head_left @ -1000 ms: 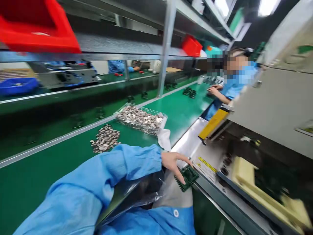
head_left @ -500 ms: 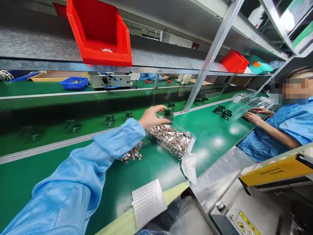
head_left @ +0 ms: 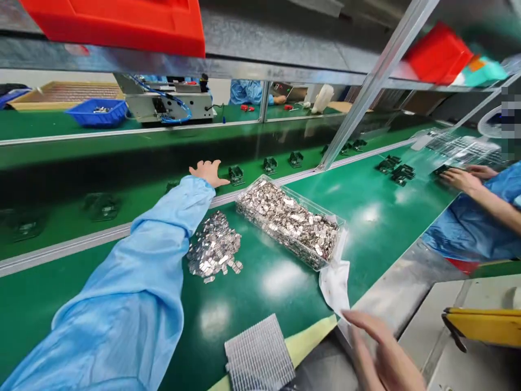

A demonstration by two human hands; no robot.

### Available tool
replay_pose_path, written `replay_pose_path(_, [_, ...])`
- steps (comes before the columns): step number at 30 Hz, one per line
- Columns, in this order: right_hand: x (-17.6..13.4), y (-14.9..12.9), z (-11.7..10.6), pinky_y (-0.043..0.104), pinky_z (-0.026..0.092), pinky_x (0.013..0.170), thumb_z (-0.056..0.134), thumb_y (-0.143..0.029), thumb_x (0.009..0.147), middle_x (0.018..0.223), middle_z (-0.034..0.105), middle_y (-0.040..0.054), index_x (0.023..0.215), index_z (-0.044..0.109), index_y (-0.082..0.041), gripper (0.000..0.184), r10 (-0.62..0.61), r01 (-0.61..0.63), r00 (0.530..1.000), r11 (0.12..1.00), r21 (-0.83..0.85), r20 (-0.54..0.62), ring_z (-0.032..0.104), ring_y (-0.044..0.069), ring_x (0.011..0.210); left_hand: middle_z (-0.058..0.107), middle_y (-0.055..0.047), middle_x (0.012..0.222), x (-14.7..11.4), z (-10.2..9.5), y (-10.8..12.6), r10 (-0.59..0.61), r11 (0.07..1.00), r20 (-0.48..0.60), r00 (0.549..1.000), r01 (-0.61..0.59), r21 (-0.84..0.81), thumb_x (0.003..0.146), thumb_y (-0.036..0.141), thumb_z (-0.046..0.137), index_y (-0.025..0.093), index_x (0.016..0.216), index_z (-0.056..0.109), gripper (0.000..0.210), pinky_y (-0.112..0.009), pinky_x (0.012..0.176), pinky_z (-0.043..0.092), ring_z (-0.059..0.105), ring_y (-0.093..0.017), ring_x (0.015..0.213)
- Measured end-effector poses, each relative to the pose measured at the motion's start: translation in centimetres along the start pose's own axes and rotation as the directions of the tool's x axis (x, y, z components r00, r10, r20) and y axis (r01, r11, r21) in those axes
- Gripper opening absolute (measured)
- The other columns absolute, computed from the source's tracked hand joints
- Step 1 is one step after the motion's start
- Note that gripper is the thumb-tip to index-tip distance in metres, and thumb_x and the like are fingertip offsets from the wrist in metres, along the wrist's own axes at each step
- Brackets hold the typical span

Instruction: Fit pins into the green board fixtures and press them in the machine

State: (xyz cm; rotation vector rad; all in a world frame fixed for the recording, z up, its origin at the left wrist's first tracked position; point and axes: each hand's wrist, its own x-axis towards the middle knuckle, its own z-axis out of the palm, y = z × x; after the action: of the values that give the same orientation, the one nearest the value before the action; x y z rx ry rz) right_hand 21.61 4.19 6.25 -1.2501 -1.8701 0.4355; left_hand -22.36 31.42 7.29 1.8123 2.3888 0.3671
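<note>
My left hand [head_left: 209,174] reaches out over the far strip with its fingers spread, holding nothing. Just right of its thumb stands a small dark green part [head_left: 236,175], one of several in a row along that strip. At the bottom right my right hand [head_left: 382,353] is partly in view, slightly blurred, its fingers apart and empty. Between the hands lies a clear plastic tray [head_left: 321,266] full of small shiny metal pieces. A loose heap of the same metal pieces [head_left: 215,247] lies left of the tray, and a ridged silvery block [head_left: 260,353] is at the near edge.
A metal shelf edge [head_left: 260,69] and a slanted post [head_left: 362,103] cross above the bench. A white cloth [head_left: 336,285] hangs beside the tray's near end. On the right, a co-worker's hands [head_left: 464,179] work near more green parts [head_left: 401,172]. A yellow-edged machine [head_left: 484,326] stands lower right.
My left hand has let go of the dark green part and moved left, away from above the tray. My right hand has come into view. The camera view has shifted.
</note>
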Motion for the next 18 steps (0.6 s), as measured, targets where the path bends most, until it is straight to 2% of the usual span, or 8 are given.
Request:
replay_pose_path(2, [2.5,-1.5,3.8,0.034,0.055,0.07,0.053,-0.026,0.094,0.097,0.07,0.0047,0.105,0.066,-0.03,0.017,-0.047,0.032,0.982,0.996,0.081,0.182,0.067,0.024,0.084,0.053,-0.018,0.134,-0.9,-0.3,-1.2,0.046,0.998,0.035,0.998,-0.048,0.033,0.073,0.049,0.072,0.018,0.136,0.048,0.074,-0.05,0.103,0.035,0.047,-0.038,0.123])
replay_pose_path(4, [5.3,-2.8,7.8,0.032,0.054,0.071,0.05,-0.023,0.096,0.087,0.07,0.0041,0.098,0.068,-0.025,0.019,-0.099,0.068,0.922,0.993,0.096,0.375,0.067,0.022,0.08,0.054,-0.015,0.131,-2.2,-0.9,-1.6,0.091,0.995,0.029,0.995,-0.092,0.047,0.077,0.042,0.071,0.019,0.133,0.052,0.064,-0.042,0.102,0.038,0.051,-0.034,0.119])
replay_pose_path(7, [8.7,-3.9,13.1,0.028,0.051,0.073,0.056,-0.02,0.093,0.087,0.069,0.0044,0.099,0.07,-0.02,0.015,0.006,0.081,0.812,0.989,-0.124,0.583,0.066,0.019,0.078,0.05,-0.013,0.134,-5.9,-2.8,-1.4,0.134,0.99,-0.094,0.986,-0.129,0.062,0.081,0.048,0.065,0.021,0.137,0.047,0.064,-0.04,0.104,0.036,0.046,-0.034,0.125])
replay_pose_path(9, [10.1,-4.1,15.6,0.028,0.049,0.072,0.061,-0.024,0.092,0.092,0.067,0.0056,0.103,0.07,-0.02,0.015,0.066,0.081,0.799,0.973,-0.215,0.598,0.066,0.019,0.08,0.053,-0.011,0.131,-10.2,-4.3,-1.7,0.168,0.986,-0.236,0.957,-0.16,0.053,0.083,0.055,0.06,0.023,0.137,0.047,0.064,-0.039,0.101,0.039,0.049,-0.033,0.122])
replay_pose_path(11, [10.7,-4.1,17.2,0.028,0.047,0.069,0.066,-0.03,0.09,0.095,0.066,0.0059,0.104,0.071,-0.022,0.017,0.084,0.079,0.803,0.966,-0.246,0.589,0.065,0.02,0.081,0.059,-0.008,0.121,-15.9,-5.2,-2.8,0.199,0.98,-0.337,0.92,-0.196,0.044,0.082,0.06,0.058,0.025,0.131,0.052,0.061,-0.036,0.093,0.044,0.056,-0.03,0.113])
replay_pose_path(13, [10.8,-4.1,18.0,0.028,0.044,0.065,0.069,-0.032,0.088,0.095,0.064,0.0043,0.099,0.072,-0.025,0.014,0.091,0.083,0.804,0.962,-0.261,0.588,0.065,0.021,0.081,0.062,-0.007,0.114,-22.2,-5.0,-4.4,0.205,0.979,-0.321,0.925,-0.2,0.048,0.08,0.064,0.058,0.026,0.125,0.057,0.058,-0.034,0.084,0.047,0.06,-0.029,0.107])
replay_pose_path(15, [10.6,-4.1,18.5,0.027,0.042,0.063,0.071,-0.029,0.086,0.091,0.063,0.0023,0.089,0.072,-0.026,0.004,0.09,0.081,0.807,0.962,-0.26,0.584,0.063,0.02,0.081,0.065,-0.007,0.109,-27.9,-3.8,-6.0,0.163,0.987,-0.279,0.946,-0.156,0.049,0.08,0.064,0.057,0.027,0.122,0.058,0.056,-0.033,0.078,0.049,0.062,-0.029,0.103])
replay_pose_path(18, [10.2,-4.2,18.7,0.027,0.041,0.063,0.07,-0.024,0.086,0.088,0.062,0.0019,0.076,0.068,-0.023,0.011,0.094,0.054,0.824,0.969,-0.243,0.558,0.062,0.018,0.078,0.064,-0.009,0.117,-33.4,-1.4,-7.8,0.025,1.0,-0.25,0.968,-0.028,-0.008,0.08,0.063,0.059,0.028,0.127,0.053,0.059,-0.036,0.078,0.051,0.062,-0.031,0.108])
